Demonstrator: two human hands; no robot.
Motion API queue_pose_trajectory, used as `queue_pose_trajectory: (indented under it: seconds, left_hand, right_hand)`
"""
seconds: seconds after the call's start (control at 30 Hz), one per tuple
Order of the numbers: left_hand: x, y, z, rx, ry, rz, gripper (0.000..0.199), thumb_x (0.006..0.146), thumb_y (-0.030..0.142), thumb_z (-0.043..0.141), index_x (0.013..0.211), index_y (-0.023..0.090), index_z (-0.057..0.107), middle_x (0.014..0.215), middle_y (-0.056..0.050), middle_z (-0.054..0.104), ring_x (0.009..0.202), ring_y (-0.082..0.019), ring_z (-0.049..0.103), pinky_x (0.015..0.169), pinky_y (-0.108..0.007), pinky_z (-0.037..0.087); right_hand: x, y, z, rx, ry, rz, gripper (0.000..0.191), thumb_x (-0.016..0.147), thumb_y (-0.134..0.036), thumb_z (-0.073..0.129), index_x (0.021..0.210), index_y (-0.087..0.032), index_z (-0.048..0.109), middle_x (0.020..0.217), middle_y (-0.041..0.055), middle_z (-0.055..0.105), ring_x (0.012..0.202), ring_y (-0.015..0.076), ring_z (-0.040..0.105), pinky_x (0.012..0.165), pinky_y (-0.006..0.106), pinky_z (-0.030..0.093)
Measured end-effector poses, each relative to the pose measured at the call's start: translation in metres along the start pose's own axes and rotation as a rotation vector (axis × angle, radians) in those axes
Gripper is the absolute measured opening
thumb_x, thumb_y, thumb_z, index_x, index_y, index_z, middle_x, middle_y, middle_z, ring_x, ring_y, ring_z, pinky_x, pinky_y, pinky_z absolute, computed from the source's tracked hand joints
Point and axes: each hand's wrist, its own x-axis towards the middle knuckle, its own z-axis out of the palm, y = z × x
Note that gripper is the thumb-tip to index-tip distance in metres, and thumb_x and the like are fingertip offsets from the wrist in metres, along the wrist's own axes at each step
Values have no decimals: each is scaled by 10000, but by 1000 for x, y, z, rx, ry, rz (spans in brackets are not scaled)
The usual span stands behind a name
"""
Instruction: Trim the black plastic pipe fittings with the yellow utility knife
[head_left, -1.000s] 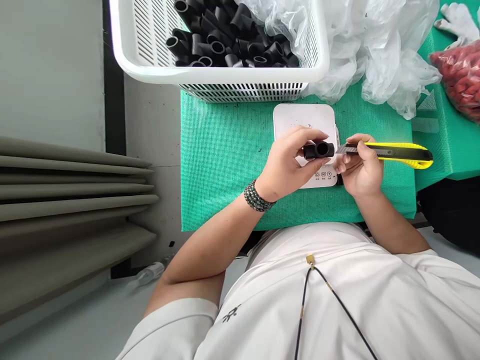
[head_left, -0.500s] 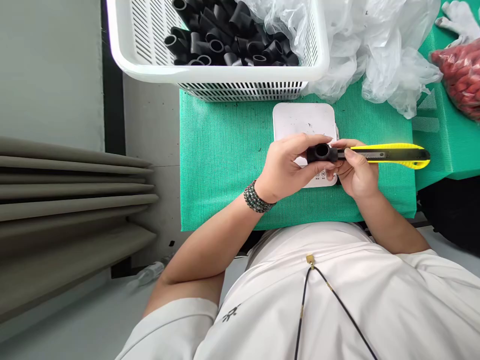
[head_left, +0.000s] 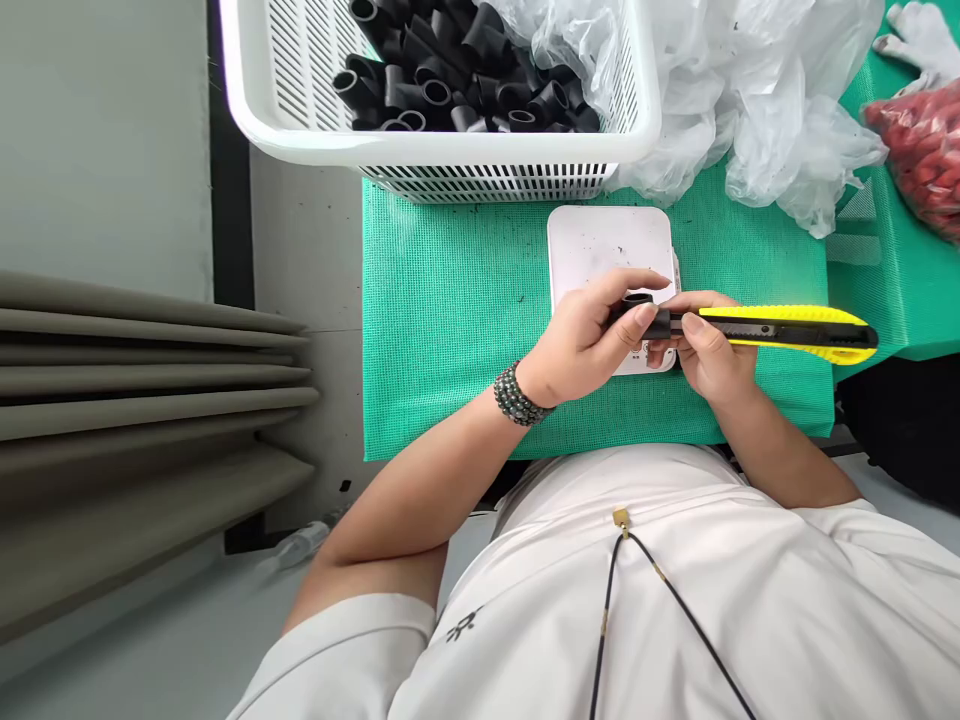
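My left hand [head_left: 581, 335] grips a black plastic pipe tee fitting [head_left: 637, 312], partly hidden by my fingers. My right hand [head_left: 712, 350] holds a yellow utility knife [head_left: 787, 330] with its blade end pressed in at the fitting. The blade itself is hidden by the fitting and my fingers. Both hands hover over a white digital scale [head_left: 609, 250], which lies on a green mesh mat [head_left: 450, 320]. My fingertips reach over the scale's front part and hide its buttons.
A white slotted plastic basket [head_left: 442, 150] full of black pipe fittings stands just beyond the scale. Crumpled clear plastic bags [head_left: 750, 110] lie to its right. Further right are a white glove [head_left: 922, 40] and a bag of red pieces [head_left: 926, 150]. A grey curtain [head_left: 135, 390] hangs at the left.
The knife has swung level and now sits lower, with its blade end in at the fitting. The fitting has turned so its opening no longer faces me.
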Motion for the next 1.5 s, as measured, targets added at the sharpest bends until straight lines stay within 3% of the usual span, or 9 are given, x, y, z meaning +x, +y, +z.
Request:
queue_pose_trajectory:
  seconds: [0.2, 0.3, 0.4, 0.53, 0.7, 0.9, 1.1, 1.3, 1.5]
  left_hand:
    - [-1, -3, -9, 612, 146, 236, 620, 1041, 671, 621, 1454, 209, 615, 1258, -148, 727, 1160, -284, 750, 1009, -419, 640]
    - [-3, -5, -12, 747, 159, 291, 475, 1089, 564, 595, 1445, 252, 635, 1372, -131, 671, 1274, -279, 699, 1111, -446, 599]
    - [-4, -8, -10, 762, 161, 369, 350, 1129, 413, 552, 1428, 265, 659, 1386, -118, 668, 1252, -241, 692, 1102, -422, 604]
    - [-4, -10, -5, 804, 199, 427, 369, 1152, 268, 435, 1414, 256, 695, 1396, -125, 665, 1219, -210, 699, 1023, -381, 641]
    - [-4, -10, -6, 809, 198, 466, 367, 1153, 313, 490, 1455, 221, 677, 1339, -126, 703, 1221, -204, 721, 1042, -348, 630]
    - [-4, -5, -8, 705, 85, 298, 479, 1156, 504, 465, 1403, 153, 678, 1068, -111, 770, 921, -177, 767, 823, -275, 613]
    - [0, 5, -9, 444, 55, 152, 490, 1157, 538, 449, 1336, 141, 672, 862, -33, 783, 671, -97, 713, 690, -192, 548]
    - [-1, 2, -9, 501, -33, 209, 519, 1079, 592, 613, 1356, 154, 653, 1066, -78, 822, 906, -157, 791, 808, -226, 573]
    - [-2, -1, -3, 574, -27, 208, 433, 1094, 450, 618, 1424, 170, 634, 1128, -92, 808, 975, -178, 784, 852, -260, 590]
  right_hand:
    - [3, 1, 0, -24, 85, 30, 449, 839, -670, 848, 964, -248, 755, 644, -37, 711, 451, 159, 664, 429, 290, 579]
    - [6, 3, -2, -13, 111, 24, 448, 850, -686, 832, 976, -266, 742, 633, -43, 688, 443, 146, 638, 407, 269, 540]
    - [7, 5, -3, -3, 117, 22, 431, 847, -671, 838, 984, -274, 739, 626, -46, 691, 438, 147, 630, 394, 266, 520]
    - [7, 5, -2, 11, 108, 4, 394, 857, -634, 843, 992, -279, 738, 626, -51, 711, 420, 146, 629, 392, 265, 518]
    - [7, 4, -2, -1, 103, 0, 387, 868, -631, 827, 975, -271, 736, 620, -50, 685, 427, 141, 623, 395, 264, 525]
    - [6, 3, -5, -28, 102, 14, 396, 863, -626, 823, 959, -254, 725, 636, -47, 679, 449, 137, 639, 407, 254, 540]
    - [4, 4, -6, -53, 64, 42, 439, 855, -657, 815, 960, -245, 702, 671, -43, 686, 447, 128, 628, 413, 256, 542]
    - [4, 7, -9, -71, 58, 21, 410, 822, -622, 870, 907, -245, 733, 699, -40, 681, 508, 126, 635, 468, 256, 538]
    - [1, 12, -8, -187, 32, -70, 381, 899, -618, 825, 901, -268, 675, 710, -43, 644, 574, 138, 629, 552, 279, 554]
